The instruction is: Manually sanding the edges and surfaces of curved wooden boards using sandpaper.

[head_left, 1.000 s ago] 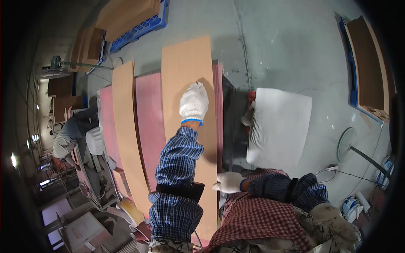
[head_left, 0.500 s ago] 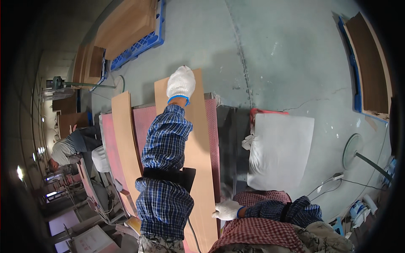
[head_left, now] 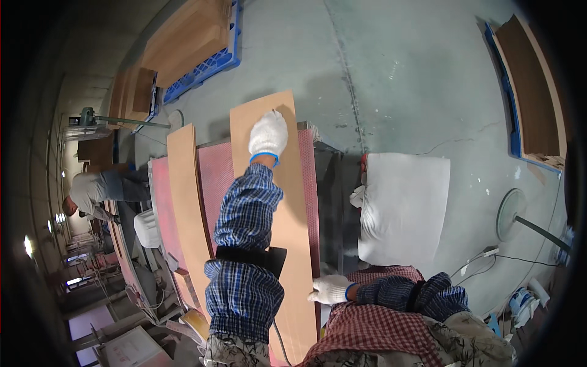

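A long tan board lies lengthwise on a table with a pink textured cover. My left hand, in a white glove with a blue cuff, rests on the board close to its far end, fingers laid along the surface. In a like glove, my right hand grips the board's right edge near my body, fingertips over the top; its underside is hidden. A second tan board lies to the left on the same table. A black band with a flat dark piece circles my left sleeve.
Right of the table stands a block draped in white cloth. Stacked boards sit on blue pallets at far left and far right. A green round-based stand and cables are at right. Another person works at left.
My left hand has slid back along the board, away from its far end. The right hand keeps its place on the edge. The person at left has shifted position.
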Demonstrator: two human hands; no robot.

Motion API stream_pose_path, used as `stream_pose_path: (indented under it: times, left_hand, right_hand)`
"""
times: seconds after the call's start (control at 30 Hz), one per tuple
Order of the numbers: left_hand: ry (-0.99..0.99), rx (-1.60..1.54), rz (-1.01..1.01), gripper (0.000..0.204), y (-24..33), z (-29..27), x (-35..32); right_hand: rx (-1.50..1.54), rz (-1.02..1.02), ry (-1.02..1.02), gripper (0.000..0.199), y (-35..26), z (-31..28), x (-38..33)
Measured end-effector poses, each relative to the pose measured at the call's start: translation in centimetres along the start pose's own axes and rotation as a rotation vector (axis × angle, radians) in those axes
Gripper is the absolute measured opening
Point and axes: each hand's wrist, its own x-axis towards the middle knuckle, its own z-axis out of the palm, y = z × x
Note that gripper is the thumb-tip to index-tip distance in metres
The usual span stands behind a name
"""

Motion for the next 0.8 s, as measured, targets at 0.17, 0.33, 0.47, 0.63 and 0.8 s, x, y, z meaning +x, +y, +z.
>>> stream_pose_path:
  times: [0.17, 0.33, 0.47, 0.63, 0.8]
  left_hand:
    - [-0.002, -0.039, 0.006, 0.025, 2.3, -0.7, -7.9]
    - [0.129, -0.214, -0.05, 0.036, -0.4, 3.5, -15.7]
    - [0.124, -0.174, -0.078, 0.03, -0.8, 6.7, -23.0]
    - [0.099, -0.151, -0.1, 0.027, -3.0, 10.6, -33.3]
    - [0.133, -0.175, -0.151, 0.028, -4.1, 13.2, -41.7]
  right_hand:
    - [-0.062, 0.021, 0.13, 0.052, 1.0, -0.7, 0.6]
    - [-0.135, 0.032, 0.223, 0.052, 0.4, -1.5, 0.0]
    - [-0.144, 0.041, 0.321, 0.055, 2.6, -1.9, 0.5]
    - [0.137, 0.07, 0.376, 0.038, 5.8, -0.6, 1.7]
    - [0.251, 0.041, 0.481, 0.03, 7.2, -0.8, 1.6]
